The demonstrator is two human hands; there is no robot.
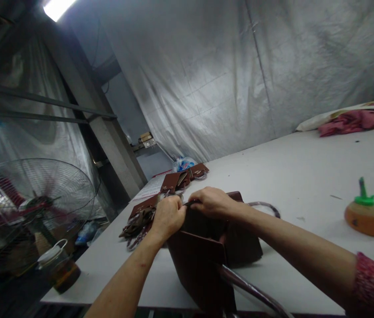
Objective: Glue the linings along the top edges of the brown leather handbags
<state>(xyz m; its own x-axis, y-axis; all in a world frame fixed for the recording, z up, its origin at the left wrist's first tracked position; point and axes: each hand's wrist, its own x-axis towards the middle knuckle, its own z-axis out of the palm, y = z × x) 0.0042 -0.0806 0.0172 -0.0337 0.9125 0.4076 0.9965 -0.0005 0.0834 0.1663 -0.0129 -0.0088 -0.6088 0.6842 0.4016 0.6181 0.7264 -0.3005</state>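
Observation:
A dark brown handbag [203, 260] stands tilted at the table's front edge, its top open toward me. One plastic-wrapped handle [253, 287] hangs out at the near side, and another handle [268, 205] lies at the far side. At the bag's upper left, my left hand [169, 217] is closed on the dark edge of its lining. My right hand [211, 202] pinches the same edge just beside it, with the forearm crossing over the bag. The fingertips of both hands are partly hidden.
More brown bags [173, 181] lie on the white table [283, 176] beyond my left hand. A squeeze bottle of orange liquid [369, 218] stands right, pink cloth [359, 121] behind it. A lidded jar [59, 269] sits at the left edge, near a large fan [41, 198].

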